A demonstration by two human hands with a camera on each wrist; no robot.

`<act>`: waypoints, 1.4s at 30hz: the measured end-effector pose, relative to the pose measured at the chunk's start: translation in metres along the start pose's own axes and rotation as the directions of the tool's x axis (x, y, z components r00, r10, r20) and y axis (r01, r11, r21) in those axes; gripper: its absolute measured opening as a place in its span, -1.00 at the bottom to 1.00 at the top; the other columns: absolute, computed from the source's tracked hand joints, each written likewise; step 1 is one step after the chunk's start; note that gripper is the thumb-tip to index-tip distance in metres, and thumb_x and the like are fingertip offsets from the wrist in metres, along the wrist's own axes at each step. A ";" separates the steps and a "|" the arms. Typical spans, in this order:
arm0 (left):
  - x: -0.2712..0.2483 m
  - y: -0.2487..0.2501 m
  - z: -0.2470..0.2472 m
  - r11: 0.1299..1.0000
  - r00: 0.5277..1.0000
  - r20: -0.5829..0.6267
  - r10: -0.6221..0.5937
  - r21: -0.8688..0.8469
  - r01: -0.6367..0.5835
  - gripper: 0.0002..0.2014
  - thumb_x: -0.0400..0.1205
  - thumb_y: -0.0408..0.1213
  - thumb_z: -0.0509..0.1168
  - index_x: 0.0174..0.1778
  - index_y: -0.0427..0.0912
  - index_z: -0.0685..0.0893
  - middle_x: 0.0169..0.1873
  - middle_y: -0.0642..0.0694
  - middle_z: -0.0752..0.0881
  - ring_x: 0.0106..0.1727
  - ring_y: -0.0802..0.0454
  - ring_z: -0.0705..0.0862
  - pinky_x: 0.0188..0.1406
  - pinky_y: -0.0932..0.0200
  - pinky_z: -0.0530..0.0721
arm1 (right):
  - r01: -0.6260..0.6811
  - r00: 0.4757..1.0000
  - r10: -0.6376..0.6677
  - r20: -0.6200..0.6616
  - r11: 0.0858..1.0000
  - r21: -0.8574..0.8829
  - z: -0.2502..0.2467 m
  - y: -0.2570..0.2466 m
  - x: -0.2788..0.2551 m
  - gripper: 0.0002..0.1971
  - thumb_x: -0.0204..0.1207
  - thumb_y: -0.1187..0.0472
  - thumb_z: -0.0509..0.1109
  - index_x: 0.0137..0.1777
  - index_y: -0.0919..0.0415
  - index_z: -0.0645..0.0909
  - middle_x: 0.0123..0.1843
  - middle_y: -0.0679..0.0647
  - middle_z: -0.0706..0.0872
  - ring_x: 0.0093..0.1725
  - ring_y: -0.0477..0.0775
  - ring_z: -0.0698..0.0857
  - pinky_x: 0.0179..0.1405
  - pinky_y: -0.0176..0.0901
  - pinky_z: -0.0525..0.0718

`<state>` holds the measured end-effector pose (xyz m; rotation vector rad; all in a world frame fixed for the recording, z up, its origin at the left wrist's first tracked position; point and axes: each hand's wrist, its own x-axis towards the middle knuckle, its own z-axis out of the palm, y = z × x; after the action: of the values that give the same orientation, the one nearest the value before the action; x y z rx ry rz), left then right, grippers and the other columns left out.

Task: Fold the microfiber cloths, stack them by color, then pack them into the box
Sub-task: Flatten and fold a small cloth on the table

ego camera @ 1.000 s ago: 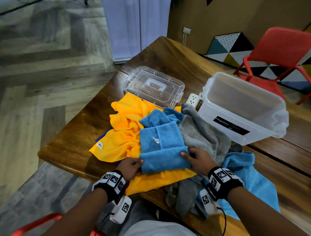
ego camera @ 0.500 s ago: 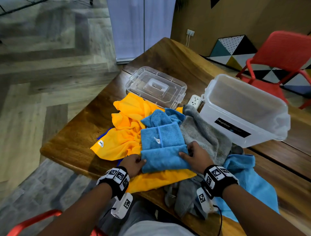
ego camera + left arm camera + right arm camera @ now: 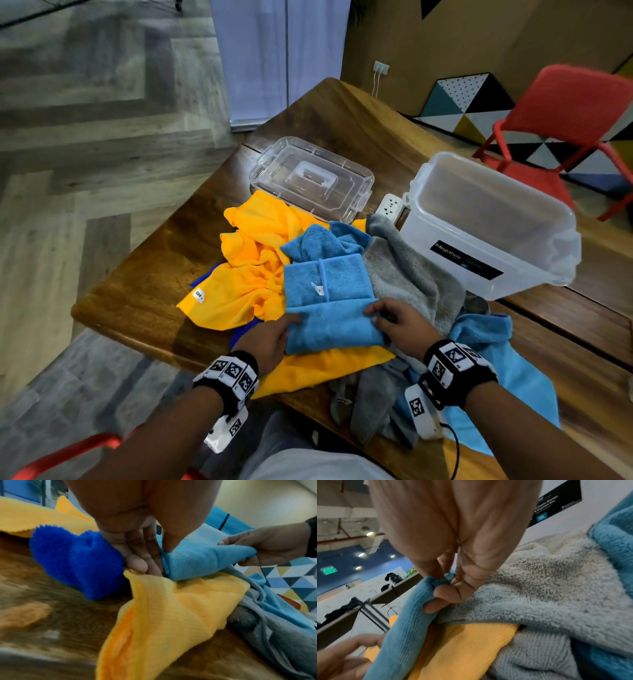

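A light blue cloth (image 3: 329, 308) lies half folded on top of the pile near the table's front edge. My left hand (image 3: 274, 335) pinches its left end (image 3: 173, 563) between thumb and fingers. My right hand (image 3: 394, 322) pinches its right end (image 3: 426, 592). Yellow cloths (image 3: 260, 260) spread under and to the left of it. A grey cloth (image 3: 404, 274) lies to the right, and another light blue cloth (image 3: 496, 359) hangs at the table's edge. A dark blue cloth (image 3: 73, 563) peeks out beside my left hand. The clear box (image 3: 489, 222) stands open at the right.
The clear lid (image 3: 311, 178) lies behind the pile. A white power strip (image 3: 390, 207) sits between lid and box. A red chair (image 3: 565, 113) stands beyond the wooden table (image 3: 144, 274). Part of another red chair (image 3: 68, 452) shows at the bottom left.
Both hands have shifted slightly inward on the ends of the folded light blue cloth. The camera has moved a little; the pile and box are where they were.
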<state>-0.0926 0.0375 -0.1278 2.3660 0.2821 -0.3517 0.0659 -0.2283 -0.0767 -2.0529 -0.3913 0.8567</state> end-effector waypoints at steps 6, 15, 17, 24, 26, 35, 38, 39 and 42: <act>-0.005 0.007 0.001 0.967 1.000 0.000 0.021 0.254 -0.021 -0.27 0.53 -0.14 0.32 0.55 0.29 0.11 0.42 0.02 0.17 0.15 -0.15 0.64 -0.17 -0.09 0.75 | -0.109 0.992 0.077 0.103 0.927 0.360 -0.007 0.002 -0.002 -0.54 0.13 0.54 0.27 0.05 0.27 0.67 0.03 0.35 0.69 -0.14 0.32 0.66 -0.37 -0.05 0.67; -0.001 -0.007 0.009 0.986 0.977 -0.143 0.156 0.072 -0.147 -0.58 0.59 0.04 0.27 0.39 0.18 0.45 0.56 0.13 0.07 0.27 -0.03 0.60 0.04 -0.01 0.71 | 0.094 0.995 -0.090 -0.038 0.989 0.118 -0.007 0.001 -0.002 -0.79 0.55 0.49 0.45 0.03 0.18 0.69 -0.03 0.01 0.79 -0.07 -0.13 0.77 -0.03 -0.18 0.68; 0.001 -0.016 0.005 0.969 0.953 -0.209 0.221 -0.059 -0.238 -0.63 0.58 0.09 0.24 0.28 0.11 0.55 0.62 0.15 0.09 0.37 0.08 0.51 0.19 0.11 0.63 | 0.119 0.987 -0.126 -0.102 0.990 -0.071 -0.008 0.001 -0.002 -0.84 0.55 0.36 0.50 0.04 0.12 0.73 0.06 0.04 0.71 0.01 -0.06 0.73 0.07 -0.14 0.68; 0.020 -0.008 -0.015 0.817 0.979 -0.191 0.067 -0.552 -0.164 -0.75 0.64 -0.20 0.37 0.16 0.25 0.66 0.16 0.27 0.70 0.21 0.33 0.63 0.19 0.25 0.62 | 0.352 0.893 -0.416 -0.174 0.884 -0.309 -0.009 -0.010 -0.002 -0.78 0.42 0.03 0.42 -0.09 0.14 0.76 0.24 -0.07 0.65 0.22 -0.20 0.63 0.17 -0.40 0.60; 0.027 -0.005 -0.015 0.776 0.986 -0.168 -0.015 -0.624 -0.094 -0.85 0.64 -0.17 0.35 0.08 0.17 0.66 -0.06 0.25 0.75 0.01 0.27 0.69 0.04 0.19 0.62 | 0.330 0.895 -0.406 -0.185 0.881 -0.338 -0.008 -0.014 0.005 -0.83 0.42 0.12 0.45 -0.04 0.14 0.76 0.11 -0.06 0.74 0.09 -0.14 0.68 0.06 -0.27 0.63; 0.071 0.001 -0.026 0.641 0.971 -0.072 -0.229 -0.761 0.095 -0.36 0.31 0.45 0.38 0.20 0.16 0.61 0.11 -0.07 0.78 0.15 -0.05 0.76 0.18 -0.19 0.72 | -0.001 0.960 -0.084 -0.268 0.953 -0.303 -0.009 -0.034 0.039 -0.79 0.69 0.03 0.33 0.20 0.11 0.62 0.03 0.02 0.74 0.02 0.08 0.70 0.02 -0.02 0.65; 0.075 0.001 -0.028 0.638 0.979 -0.020 -0.202 -0.762 0.116 -0.40 0.49 0.05 0.47 0.40 -0.11 0.52 0.19 -0.14 0.74 0.21 -0.09 0.72 0.24 -0.17 0.69 | -0.091 0.960 -0.003 -0.281 0.943 -0.320 -0.007 -0.039 0.048 -0.68 0.71 -0.04 0.30 0.34 0.11 0.57 0.11 0.04 0.71 0.09 0.09 0.69 0.07 -0.07 0.63; 0.077 -0.001 -0.027 0.673 0.978 -0.022 -0.207 -0.729 0.126 -0.45 0.54 0.01 0.45 0.40 -0.13 0.52 0.19 -0.16 0.74 0.20 -0.10 0.73 0.23 -0.18 0.69 | -0.107 0.959 0.010 -0.283 0.938 -0.330 -0.006 -0.040 0.052 -0.66 0.71 -0.05 0.29 0.35 0.12 0.57 0.12 0.05 0.70 0.11 0.11 0.69 0.10 -0.06 0.64; 0.084 -0.002 -0.028 0.752 0.955 -0.057 -0.290 -0.631 0.191 -0.44 0.49 0.20 0.35 0.28 -0.12 0.61 0.13 -0.18 0.77 0.10 -0.11 0.75 0.16 -0.19 0.70 | -0.142 0.958 0.027 -0.284 0.909 -0.391 -0.004 -0.040 0.060 -0.72 0.72 -0.05 0.27 0.22 0.14 0.59 0.01 0.01 0.66 0.04 0.11 0.68 -0.04 -0.11 0.55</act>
<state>-0.0098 0.0663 -0.1368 1.6966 0.6749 -0.1568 0.1132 -0.1745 -0.0682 -2.5559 -0.3499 0.5584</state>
